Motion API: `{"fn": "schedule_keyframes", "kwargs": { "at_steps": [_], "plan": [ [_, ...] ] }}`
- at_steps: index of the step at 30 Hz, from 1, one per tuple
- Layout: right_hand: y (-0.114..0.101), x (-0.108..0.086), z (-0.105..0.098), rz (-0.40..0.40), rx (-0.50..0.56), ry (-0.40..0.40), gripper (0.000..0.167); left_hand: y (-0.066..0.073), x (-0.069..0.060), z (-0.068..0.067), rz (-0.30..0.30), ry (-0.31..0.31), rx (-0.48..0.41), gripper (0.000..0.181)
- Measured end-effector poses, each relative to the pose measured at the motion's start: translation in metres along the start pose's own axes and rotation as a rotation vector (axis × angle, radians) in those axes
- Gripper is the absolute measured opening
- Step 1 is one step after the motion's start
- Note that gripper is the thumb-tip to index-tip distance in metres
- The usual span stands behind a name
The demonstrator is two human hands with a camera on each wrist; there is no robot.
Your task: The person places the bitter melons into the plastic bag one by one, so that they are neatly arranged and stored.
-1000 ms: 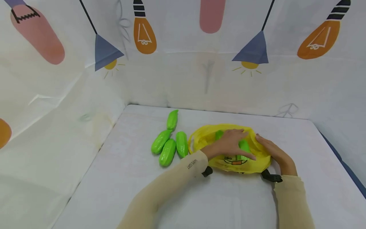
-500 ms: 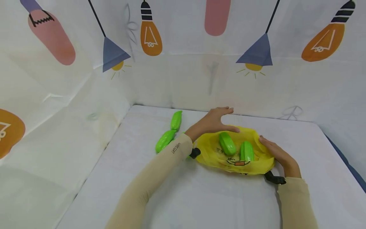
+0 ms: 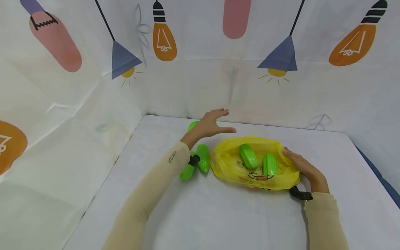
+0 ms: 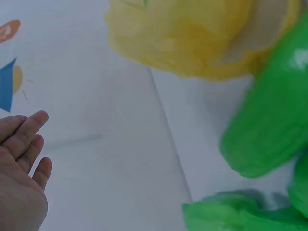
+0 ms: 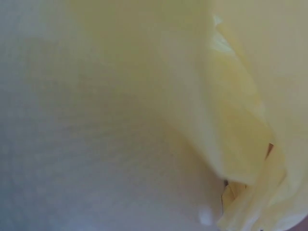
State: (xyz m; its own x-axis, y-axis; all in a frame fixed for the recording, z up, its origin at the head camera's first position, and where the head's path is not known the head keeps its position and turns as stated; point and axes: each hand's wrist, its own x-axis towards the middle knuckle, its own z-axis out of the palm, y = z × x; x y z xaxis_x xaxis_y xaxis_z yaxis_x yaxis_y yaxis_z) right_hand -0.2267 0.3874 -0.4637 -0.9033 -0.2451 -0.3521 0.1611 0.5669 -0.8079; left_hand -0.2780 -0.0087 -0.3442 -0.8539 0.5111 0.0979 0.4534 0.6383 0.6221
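A yellow plastic bag (image 3: 229,170) lies with its mouth open, two green vegetable-shaped pieces (image 3: 248,157) (image 3: 270,164) inside. My left hand (image 3: 207,125) is raised, empty, with thumb and fingers spread, beyond the green pieces (image 3: 203,158) left of the bag; the forearm partly covers that group. The left wrist view has the relaxed fingers of my left hand (image 4: 24,168) away from a large green piece (image 4: 269,110). At the bag's right rim, my right hand (image 3: 307,170) holds the plastic, its thumb hidden. Yellow folds (image 5: 240,110) fill much of the right wrist view.
The white table (image 3: 231,218) meets a printed cloth backdrop (image 3: 200,86) at its far edge, with more cloth along the left. Black wrist cameras (image 3: 194,160) (image 3: 300,193) sit by both cuffs. Another green piece (image 3: 193,125) shows behind the left wrist.
My left hand has come out of the bag's mouth and moved left and away over the loose green pieces. My right hand has stayed at the bag's rim.
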Motion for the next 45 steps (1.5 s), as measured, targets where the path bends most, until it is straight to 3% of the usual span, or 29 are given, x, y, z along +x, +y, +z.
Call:
{"fn": "schedule_keyframes", "kwargs": {
  "at_steps": [11,19,26,33,38,45],
  "plan": [
    [0.005,-0.003,0.001,-0.001,0.006,0.002,0.084,-0.039,-0.013,0.010,-0.081,0.000,-0.017,0.084],
    [0.002,-0.002,0.004,0.004,0.007,0.002,0.085,-0.058,-0.024,0.002,-0.125,0.038,-0.029,0.084],
    [0.002,-0.001,0.003,0.018,-0.001,0.010,0.087,-0.077,-0.037,-0.001,-0.161,0.029,-0.031,0.085],
    [0.003,0.001,0.005,0.011,-0.002,0.009,0.086,-0.102,-0.058,-0.003,-0.170,0.013,-0.060,0.082],
    [0.000,-0.002,0.005,-0.001,-0.004,0.006,0.084,-0.127,-0.075,-0.007,-0.168,0.017,-0.105,0.078],
    [-0.005,-0.005,0.005,-0.006,-0.009,0.008,0.085,-0.155,-0.102,-0.009,-0.192,-0.032,-0.164,0.089]
  ]
}}
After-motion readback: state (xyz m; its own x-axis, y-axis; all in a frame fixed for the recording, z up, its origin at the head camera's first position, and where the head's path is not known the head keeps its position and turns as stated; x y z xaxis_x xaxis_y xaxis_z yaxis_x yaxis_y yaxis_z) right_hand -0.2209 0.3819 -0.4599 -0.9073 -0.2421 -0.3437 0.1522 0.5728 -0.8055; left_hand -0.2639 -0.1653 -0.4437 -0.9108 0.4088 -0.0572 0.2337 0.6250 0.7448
